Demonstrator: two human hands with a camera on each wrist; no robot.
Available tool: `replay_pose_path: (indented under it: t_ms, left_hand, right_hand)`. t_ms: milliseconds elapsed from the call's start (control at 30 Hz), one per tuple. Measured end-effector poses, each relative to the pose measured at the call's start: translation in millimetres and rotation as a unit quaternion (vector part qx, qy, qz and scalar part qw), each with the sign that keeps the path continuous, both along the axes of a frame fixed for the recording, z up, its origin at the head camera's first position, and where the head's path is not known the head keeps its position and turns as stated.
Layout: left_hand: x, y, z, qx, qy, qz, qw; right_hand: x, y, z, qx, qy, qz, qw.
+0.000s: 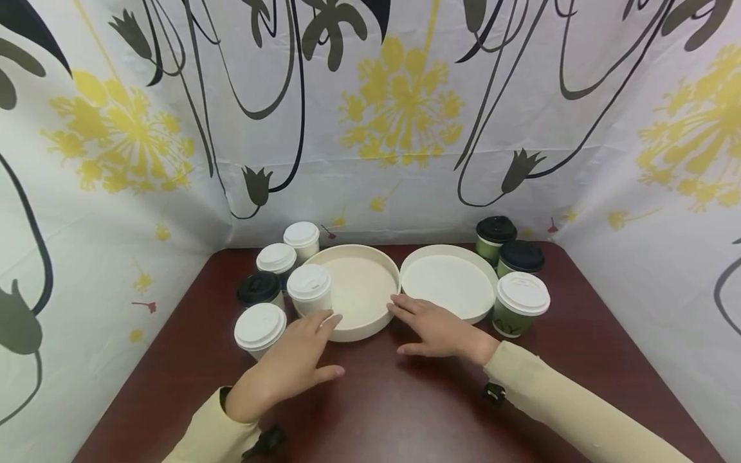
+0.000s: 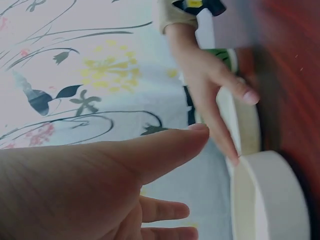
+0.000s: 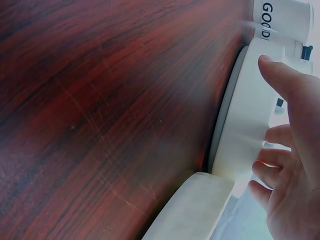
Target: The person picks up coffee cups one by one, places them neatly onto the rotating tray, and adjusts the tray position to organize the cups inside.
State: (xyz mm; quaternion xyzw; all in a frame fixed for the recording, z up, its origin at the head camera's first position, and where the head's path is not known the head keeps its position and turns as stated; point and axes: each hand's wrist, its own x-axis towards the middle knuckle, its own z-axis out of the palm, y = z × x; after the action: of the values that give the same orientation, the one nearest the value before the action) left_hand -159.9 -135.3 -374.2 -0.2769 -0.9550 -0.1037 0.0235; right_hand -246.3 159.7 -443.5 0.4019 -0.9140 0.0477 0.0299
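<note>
My left hand (image 1: pixel 289 363) hovers at the front left of a round cream tray (image 1: pixel 367 331), fingers extended and holding nothing. Just beyond its fingertips, a white cup with a white lid (image 1: pixel 309 283) stands at the tray's left side; the hand hides part of its base. My right hand (image 1: pixel 437 328) reaches in from the right with straight fingers. Its fingertips lie at the cream tray's right rim, close to where a round white tray (image 1: pixel 448 286) meets it. The left wrist view shows those fingers near the rim; whether they touch is hard to tell.
Left of the cream tray stand a front white-lidded cup (image 1: pixel 260 326), a black-lidded cup (image 1: pixel 258 289) and two more white-lidded cups (image 1: pixel 276 258). Right of the white tray are a green cup with white lid (image 1: pixel 521 302) and two black-lidded cups (image 1: pixel 521 256). Patterned cloth (image 1: pixel 370 128) encloses the table.
</note>
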Motion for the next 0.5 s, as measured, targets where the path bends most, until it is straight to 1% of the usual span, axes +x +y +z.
replay_pose_path:
  t_ms: [100, 167, 267, 333, 400, 500]
  left_hand:
    - [2.1, -5.2, 9.8, -0.005, 0.003, 0.014, 0.9999]
    - [3.9, -9.9, 16.3, -0.008, 0.015, 0.020, 0.9997]
    - [6.4, -18.2, 26.4, -0.005, 0.056, 0.025, 0.9981]
    - [6.1, -24.5, 31.6, -0.004, 0.084, 0.034, 0.9959]
    - [4.3, -31.2, 34.4, -0.006, 0.100, 0.048, 0.9939]
    - [0.2, -40.8, 35.2, -0.008, 0.100, 0.071, 0.9925]
  right_hand:
    - [0.3, 0, -0.2, 0.001, -0.002, -0.001, 1.0000]
    - [0.9, 0, 0.0, 0.001, -0.004, -0.001, 1.0000]
    - [1.9, -1, 0.7, 0.001, -0.006, -0.002, 1.0000]
    - [2.8, -2, 1.3, 0.000, -0.006, -0.002, 1.0000]
    - [3.3, -2, 1.3, 0.000, -0.003, -0.002, 1.0000]
    - [3.5, -2, 0.7, 0.000, -0.001, -0.002, 1.0000]
